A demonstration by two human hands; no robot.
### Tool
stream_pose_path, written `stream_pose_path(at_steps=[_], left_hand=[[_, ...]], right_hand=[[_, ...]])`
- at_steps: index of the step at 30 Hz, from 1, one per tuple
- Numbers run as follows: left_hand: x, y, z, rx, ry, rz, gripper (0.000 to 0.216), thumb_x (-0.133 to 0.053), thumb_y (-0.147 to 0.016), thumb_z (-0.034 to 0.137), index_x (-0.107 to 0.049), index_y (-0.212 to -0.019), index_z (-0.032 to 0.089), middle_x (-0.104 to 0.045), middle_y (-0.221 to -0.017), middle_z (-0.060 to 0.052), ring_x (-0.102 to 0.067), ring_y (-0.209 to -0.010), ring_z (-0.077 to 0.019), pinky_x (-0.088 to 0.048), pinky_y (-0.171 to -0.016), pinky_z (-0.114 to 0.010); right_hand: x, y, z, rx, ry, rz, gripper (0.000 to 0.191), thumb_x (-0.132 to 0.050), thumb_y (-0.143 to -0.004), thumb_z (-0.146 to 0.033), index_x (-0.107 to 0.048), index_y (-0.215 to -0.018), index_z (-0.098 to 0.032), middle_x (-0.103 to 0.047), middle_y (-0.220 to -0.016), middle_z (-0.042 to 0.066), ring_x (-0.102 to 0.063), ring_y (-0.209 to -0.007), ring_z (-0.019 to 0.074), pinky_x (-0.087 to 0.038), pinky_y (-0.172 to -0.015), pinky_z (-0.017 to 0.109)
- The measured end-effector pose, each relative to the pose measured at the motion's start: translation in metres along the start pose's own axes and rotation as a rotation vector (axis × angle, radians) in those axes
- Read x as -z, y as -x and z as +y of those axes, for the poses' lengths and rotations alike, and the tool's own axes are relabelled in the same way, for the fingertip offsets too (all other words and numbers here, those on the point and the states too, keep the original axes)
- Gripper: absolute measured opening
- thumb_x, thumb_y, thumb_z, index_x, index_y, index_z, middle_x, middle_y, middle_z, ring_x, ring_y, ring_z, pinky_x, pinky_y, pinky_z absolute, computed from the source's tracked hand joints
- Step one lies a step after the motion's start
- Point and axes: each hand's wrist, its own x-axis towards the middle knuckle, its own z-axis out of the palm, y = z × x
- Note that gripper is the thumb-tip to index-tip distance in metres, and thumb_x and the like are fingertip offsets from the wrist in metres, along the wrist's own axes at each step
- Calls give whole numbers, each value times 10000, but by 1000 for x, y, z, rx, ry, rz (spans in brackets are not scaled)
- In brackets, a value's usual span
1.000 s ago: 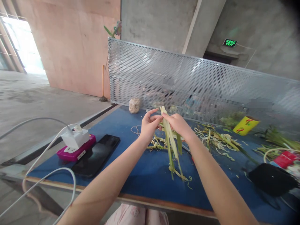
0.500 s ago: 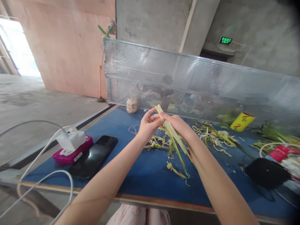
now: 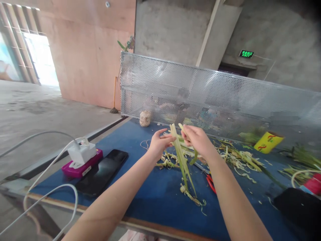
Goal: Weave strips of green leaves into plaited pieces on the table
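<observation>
A bundle of long, pale green leaf strips point(image 3: 179, 150) is pinched at its upper end by my left hand point(image 3: 159, 144), and the strips hang down towards the table. Just to the right, my right hand point(image 3: 199, 140) is closed on a separate leaf strip point(image 3: 181, 127), whose lower end curls out beneath the fingers. Under my hands lie knotted, twisted leaf pieces point(image 3: 168, 161) and more strips. Below the bundle's tips is a small knotted leaf piece point(image 3: 192, 197) with thin tails. Scissors with red handles point(image 3: 211, 184) lie partly hidden by my right forearm.
A black phone point(image 3: 102, 172) and a magenta box with a white charger point(image 3: 81, 154) sit left on the blue table point(image 3: 150, 197). Leaf scraps point(image 3: 238, 157), a yellow container point(image 3: 269, 142) and a black object point(image 3: 297, 209) are right. A perforated metal panel point(image 3: 160, 83) stands behind.
My hands were together on the bundle; now the right hand has moved away to the right with one strip. The scissors show more. The view has shifted slightly.
</observation>
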Motion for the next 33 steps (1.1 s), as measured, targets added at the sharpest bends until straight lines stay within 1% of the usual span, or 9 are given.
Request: stream_pose_path(at_steps=[3,6,12,15,19,23,25,29,33], left_hand=[[-3,4,1,-16,30,-69,537,-708,-547,21,-452,-1009,110,-636,-651,-20,-549,-463,-80,-412,-421,-194],[-4,5,2,-11,50,-104,548,-717,-540,32,-450,-1013,103,-643,-671,-30,-551,-470,-76,-404,-428,-187],[-2,4,-1,11,44,-162,535,-715,-548,47,-460,-1017,87,-649,-685,-47,-556,-476,-77,-392,-442,-188],[-2,4,-1,14,42,-187,526,-699,-551,29,-464,-1018,84,-649,-670,-45,-560,-481,-85,-390,-442,-193],[-3,5,0,10,47,-205,513,-694,-548,28,-477,-1009,85,-651,-655,-39,-547,-468,-79,-382,-430,-189],[-4,6,3,13,75,-254,546,-712,-532,35,-479,-1022,92,-657,-655,-35,-542,-467,-74,-377,-420,-181],[-4,7,5,17,98,-275,560,-712,-534,33,-473,-1037,88,-662,-662,-44,-541,-467,-70,-370,-414,-173],[-3,6,6,44,147,-322,548,-706,-551,33,-475,-1046,84,-666,-681,-54,-533,-462,-56,-367,-415,-160],[-2,4,4,64,131,-313,521,-711,-554,44,-498,-1027,85,-655,-659,-40,-532,-459,-59,-369,-417,-166]], right_hand=[[-7,-3,3,-14,65,-33,223,-480,-778,-428,-473,-745,-207,-395,-458,-83,-352,-363,65,-279,-398,206],[-7,-7,3,2,182,6,154,-474,-787,-361,-468,-808,-209,-497,-450,-66,-455,-378,92,-348,-430,213],[-3,-10,-7,-78,303,47,73,-404,-812,-294,-396,-799,-222,-580,-540,-42,-553,-393,129,-388,-429,226],[-1,-12,-11,-106,455,15,87,-399,-812,-307,-407,-790,-223,-585,-525,-33,-545,-393,134,-382,-441,235],[3,-12,-16,-97,639,-49,156,-419,-788,-314,-454,-675,-211,-567,-508,-26,-503,-425,116,-340,-456,228],[9,-12,-18,-25,786,10,241,-457,-757,-344,-448,-571,-191,-512,-516,-20,-443,-469,106,-289,-460,231],[12,-13,-17,-2,734,7,237,-469,-755,-374,-477,-610,-187,-534,-570,-12,-469,-522,115,-313,-486,234],[17,-14,-10,-32,470,11,185,-509,-743,-368,-529,-775,-187,-614,-700,16,-553,-614,135,-397,-562,251],[14,-14,-3,15,366,65,126,-540,-720,-295,-559,-767,-180,-641,-742,35,-590,-652,141,-439,-608,258]])
